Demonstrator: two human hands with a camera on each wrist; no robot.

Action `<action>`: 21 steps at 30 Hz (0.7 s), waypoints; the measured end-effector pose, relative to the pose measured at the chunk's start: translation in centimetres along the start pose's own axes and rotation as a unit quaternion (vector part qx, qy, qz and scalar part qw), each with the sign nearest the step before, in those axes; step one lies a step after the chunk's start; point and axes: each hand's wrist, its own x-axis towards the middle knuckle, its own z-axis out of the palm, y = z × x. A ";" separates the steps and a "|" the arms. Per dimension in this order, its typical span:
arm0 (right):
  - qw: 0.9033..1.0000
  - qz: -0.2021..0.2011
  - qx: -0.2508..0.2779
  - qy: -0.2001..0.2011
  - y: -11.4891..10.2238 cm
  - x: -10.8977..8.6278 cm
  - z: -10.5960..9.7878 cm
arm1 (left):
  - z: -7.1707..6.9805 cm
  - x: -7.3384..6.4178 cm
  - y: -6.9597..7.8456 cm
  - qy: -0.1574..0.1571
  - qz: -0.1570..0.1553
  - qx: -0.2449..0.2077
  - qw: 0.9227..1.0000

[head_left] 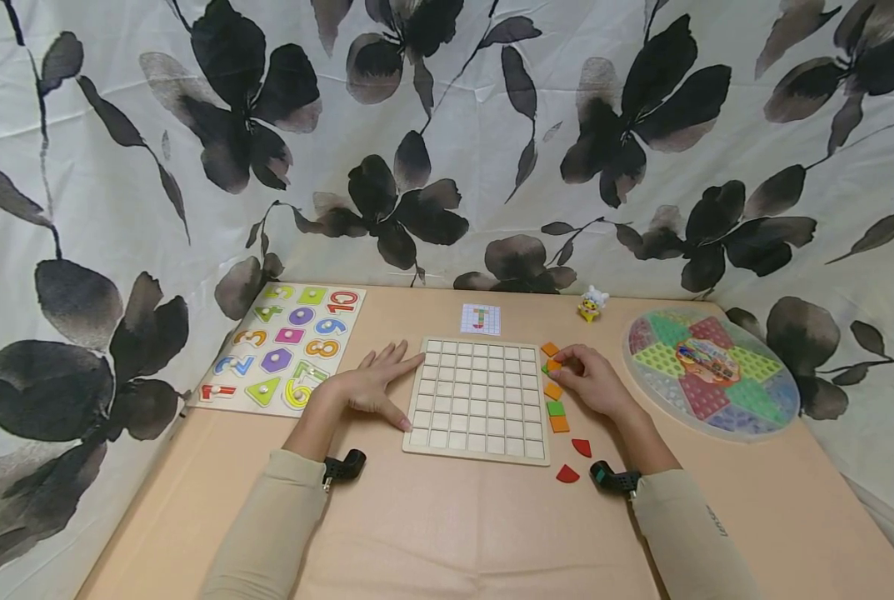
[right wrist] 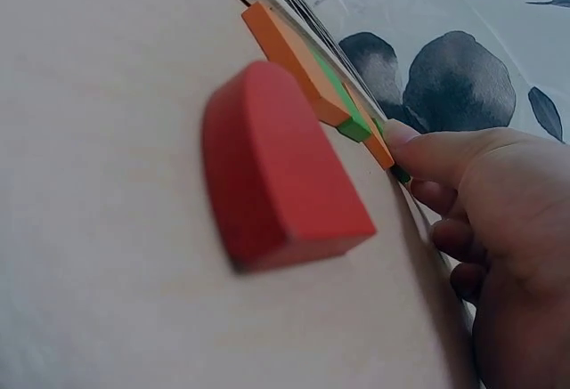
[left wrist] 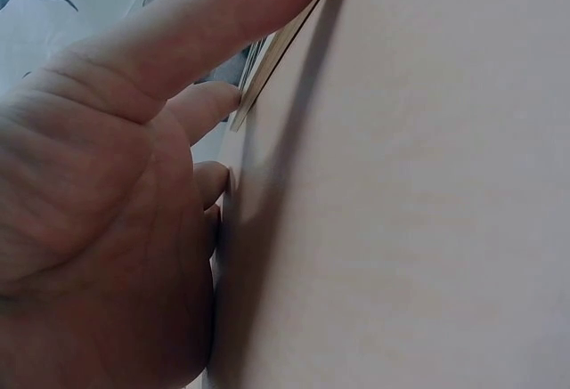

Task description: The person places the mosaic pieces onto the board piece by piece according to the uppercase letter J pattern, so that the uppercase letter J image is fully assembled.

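A smooth red wedge [right wrist: 285,171] with one curved side lies on the table [head_left: 432,533]. The left hand [head_left: 360,387], fingers spread, touches a pale, gridded wooden board [head_left: 480,402]; just beside its opposite edge, the right hand [head_left: 589,383] pinches a small orange tile [head_left: 555,365].

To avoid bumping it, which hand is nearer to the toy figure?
Right. The right hand is in front of the toy figure; the left hand is farther, at the left side of the grid board.
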 end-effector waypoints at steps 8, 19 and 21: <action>1.000 -0.009 -0.015 0.009 -0.9 -0.1 -0.6 | 0.0 -0.1 0.3 0.000 -0.006 -0.010 1.000; 0.998 -0.024 0.002 0.059 -5.1 -0.6 -1.7 | 0.0 0.0 0.2 0.001 -0.003 -0.004 1.000; 0.997 -0.035 0.009 0.065 -5.9 -0.7 -1.7 | 0.1 -0.1 0.2 0.001 -0.003 -0.005 1.000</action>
